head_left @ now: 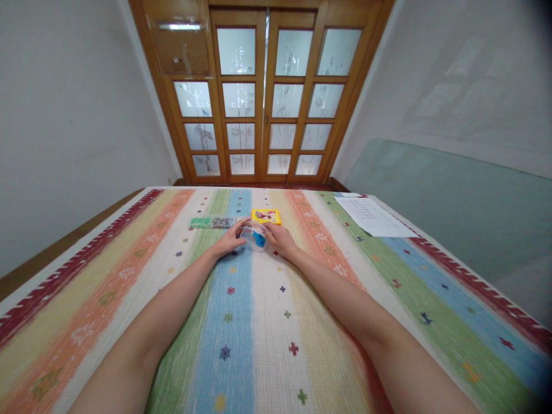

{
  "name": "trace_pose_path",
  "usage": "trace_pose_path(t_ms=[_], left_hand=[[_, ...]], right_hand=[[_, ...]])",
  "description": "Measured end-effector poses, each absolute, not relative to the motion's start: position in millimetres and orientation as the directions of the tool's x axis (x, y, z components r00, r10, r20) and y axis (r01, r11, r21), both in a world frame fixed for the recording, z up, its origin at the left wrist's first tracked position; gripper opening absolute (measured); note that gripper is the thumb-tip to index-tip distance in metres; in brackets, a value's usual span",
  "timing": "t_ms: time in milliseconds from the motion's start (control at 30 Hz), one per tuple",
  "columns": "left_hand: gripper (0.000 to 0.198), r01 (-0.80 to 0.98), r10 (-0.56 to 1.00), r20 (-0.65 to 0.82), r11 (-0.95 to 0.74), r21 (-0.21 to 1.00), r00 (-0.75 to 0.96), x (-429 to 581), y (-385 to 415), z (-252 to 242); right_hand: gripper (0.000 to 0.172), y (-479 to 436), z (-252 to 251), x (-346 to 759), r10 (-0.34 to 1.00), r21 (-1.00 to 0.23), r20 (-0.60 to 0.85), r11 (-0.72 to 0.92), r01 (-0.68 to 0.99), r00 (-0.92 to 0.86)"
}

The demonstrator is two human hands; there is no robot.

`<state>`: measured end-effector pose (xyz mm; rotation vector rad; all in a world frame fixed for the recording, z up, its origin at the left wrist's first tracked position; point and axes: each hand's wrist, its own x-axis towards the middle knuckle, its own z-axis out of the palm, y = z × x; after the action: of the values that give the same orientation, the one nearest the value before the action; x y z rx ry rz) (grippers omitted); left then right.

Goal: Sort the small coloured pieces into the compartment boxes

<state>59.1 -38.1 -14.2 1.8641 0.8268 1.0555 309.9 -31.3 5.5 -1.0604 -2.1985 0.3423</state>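
A small clear plastic container sits between my hands over the middle of the table, with bright blue contents toward its right side; I cannot make out what these are. My left hand curls around the container's left side, thumb nearer to me. From the right, my right hand grips the opposite side, its fingers partly hidden. Just behind my left hand lies a long clear case with green and dark pieces in it. A yellow box with printed pictures lies behind the container.
A striped cloth with small printed figures covers the table. Printed paper sheets lie at the far right edge. Beyond the table stand wooden doors with frosted panes, and a pale green panel leans along the right wall.
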Motion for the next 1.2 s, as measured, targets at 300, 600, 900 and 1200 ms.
trace_pose_path(t_ms=[300, 600, 900, 1200], left_hand=[[0.086, 0.232, 0.823, 0.492, -0.557, 0.797, 0.284, 67.4, -42.6, -7.2], [0.091, 0.502, 0.776, 0.566, -0.620, 0.603, 0.279, 73.3, -52.4, -1.5], [0.093, 0.400, 0.866, 0.445, -0.501, 0.768, 0.229, 66.3, -41.7, -14.4], [0.085, 0.558, 0.826, 0.509, -0.547, 0.624, 0.242, 67.7, -50.9, -5.4]], right_hand=[[0.032, -28.4, -1.4, 306.3, 0.798, -0.710, 0.482, 0.597, 0.373, -0.362], [0.038, -30.2, 0.5, 305.9, 0.709, -0.613, 0.593, 0.705, 0.357, -0.382], [0.033, -31.5, 0.1, 304.4, 0.664, -0.584, 0.602, 0.745, 0.323, -0.444], [0.034, -39.1, 3.5, 304.4, 0.677, -0.642, 0.579, 0.722, 0.258, -0.454]])
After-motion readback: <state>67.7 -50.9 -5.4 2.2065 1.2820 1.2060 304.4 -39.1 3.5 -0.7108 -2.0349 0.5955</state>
